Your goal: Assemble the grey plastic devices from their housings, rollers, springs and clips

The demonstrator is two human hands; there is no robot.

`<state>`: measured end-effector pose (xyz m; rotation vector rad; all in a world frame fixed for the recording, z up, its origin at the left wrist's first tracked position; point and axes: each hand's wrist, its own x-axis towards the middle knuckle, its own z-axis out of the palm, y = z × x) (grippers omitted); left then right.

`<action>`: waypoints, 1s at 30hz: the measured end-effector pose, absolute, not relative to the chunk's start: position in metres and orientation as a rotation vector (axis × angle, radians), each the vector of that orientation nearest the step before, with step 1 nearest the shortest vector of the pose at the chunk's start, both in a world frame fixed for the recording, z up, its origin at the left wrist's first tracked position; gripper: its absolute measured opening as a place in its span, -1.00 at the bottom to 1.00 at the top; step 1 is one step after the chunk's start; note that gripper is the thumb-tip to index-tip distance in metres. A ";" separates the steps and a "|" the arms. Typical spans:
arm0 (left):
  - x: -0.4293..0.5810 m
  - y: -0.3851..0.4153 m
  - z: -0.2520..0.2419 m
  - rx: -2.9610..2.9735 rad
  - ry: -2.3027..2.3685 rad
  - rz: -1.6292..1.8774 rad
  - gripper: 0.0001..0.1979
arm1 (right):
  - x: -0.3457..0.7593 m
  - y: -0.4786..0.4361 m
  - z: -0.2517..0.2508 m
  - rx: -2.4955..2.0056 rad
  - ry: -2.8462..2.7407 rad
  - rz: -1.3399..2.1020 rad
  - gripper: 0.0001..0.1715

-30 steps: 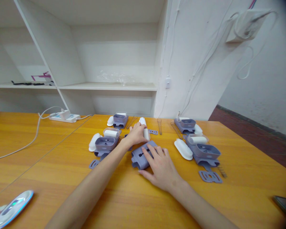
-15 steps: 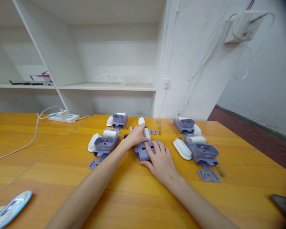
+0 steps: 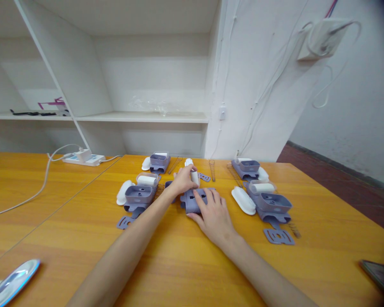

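In the head view, my left hand (image 3: 183, 182) pinches a white roller (image 3: 195, 178) between thumb and fingers just behind the grey holder (image 3: 190, 202), which my right hand (image 3: 215, 216) grips on the wooden table (image 3: 176, 264), fingers on top, thumb at its near edge, grey tubs (image 3: 276, 203) on both sides

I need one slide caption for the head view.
Right hand on a purple part, left hand at a white piece, wooden table below.
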<state>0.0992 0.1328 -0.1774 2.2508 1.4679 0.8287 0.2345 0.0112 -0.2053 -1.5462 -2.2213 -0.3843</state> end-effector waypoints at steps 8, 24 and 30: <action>0.097 0.141 -0.180 2.054 1.273 1.002 -0.67 | 0.235 0.011 -0.205 -1.536 -2.212 -0.365 -0.31; 0.102 0.089 -0.139 2.017 1.016 1.128 -0.53 | 0.245 0.022 -0.209 -1.331 -1.725 -0.260 -0.32; 0.112 0.071 -0.147 1.982 0.726 1.001 -0.49 | 0.250 0.028 -0.214 -1.253 -1.710 -0.102 -0.43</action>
